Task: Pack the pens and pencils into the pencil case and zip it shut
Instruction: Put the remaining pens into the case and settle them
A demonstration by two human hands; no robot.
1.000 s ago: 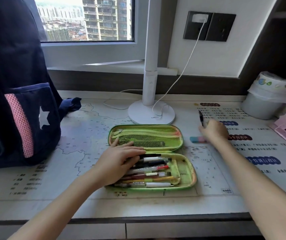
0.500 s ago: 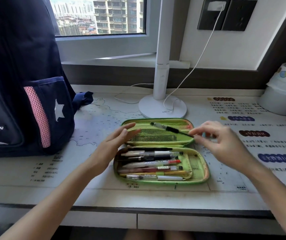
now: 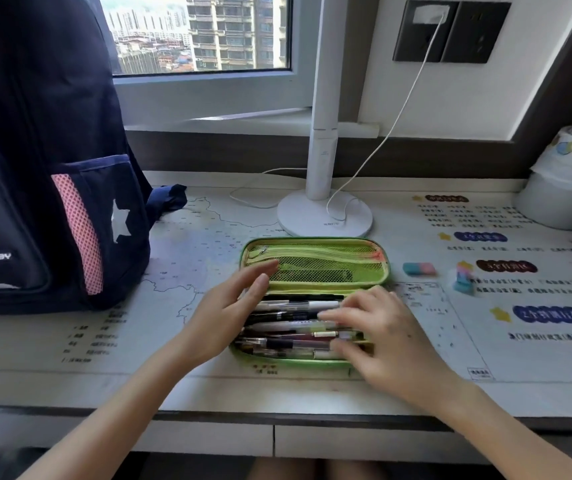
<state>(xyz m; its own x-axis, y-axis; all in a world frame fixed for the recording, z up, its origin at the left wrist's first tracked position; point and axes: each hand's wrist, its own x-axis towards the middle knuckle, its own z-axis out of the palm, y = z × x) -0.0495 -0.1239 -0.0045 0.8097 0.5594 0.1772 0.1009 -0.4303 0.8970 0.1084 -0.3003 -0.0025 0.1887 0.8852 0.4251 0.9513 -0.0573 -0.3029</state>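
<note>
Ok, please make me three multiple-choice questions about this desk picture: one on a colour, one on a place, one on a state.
1. What colour is the case?
A. green
B. red
C. black

2. Where does the flat eraser lie?
A. inside the case
B. on top of the case
C. on the desk, right of the case

3. In what state is the case?
A. zipped shut
B. open, with pens inside
C. open and empty

Answers:
1 A: its rim and mesh lining are green.
2 C: it lies on the desk, apart from the case's right edge.
3 B: the lid lies back, and pens fill the near half, between the left hand and the right hand.
</note>
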